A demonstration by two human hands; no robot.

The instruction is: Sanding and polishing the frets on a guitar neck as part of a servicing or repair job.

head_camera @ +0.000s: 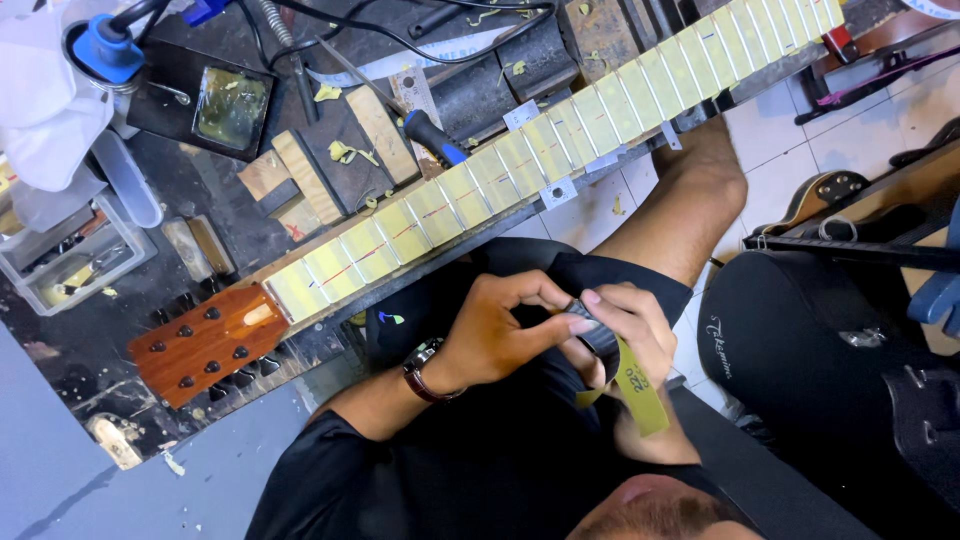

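Both hands wrapping a strip of sandpaper around a small dark block, above the lap and in front of a guitar neck masked with tape.

The left hand [500, 335] and the right hand [630, 335] meet over the lap; their fingers [580, 325] are pressed together, pinching the dark block [600, 340] with the olive-yellow sandpaper strip [640, 395] folded over it and hanging free below. The strip looks light, limp and abrasive, best held by its edges against the stiff block, which seems a firm, small grip. On the surface [70, 330], the guitar neck [560, 130] lies diagonally, its fretboard covered between frets by pale yellow rectangular tape pieces; the brown headstock [210, 340] points lower left. A black instrument case [800, 350] bearing small pale lettering stands at right; a clear plastic box [70, 260] sits at left.
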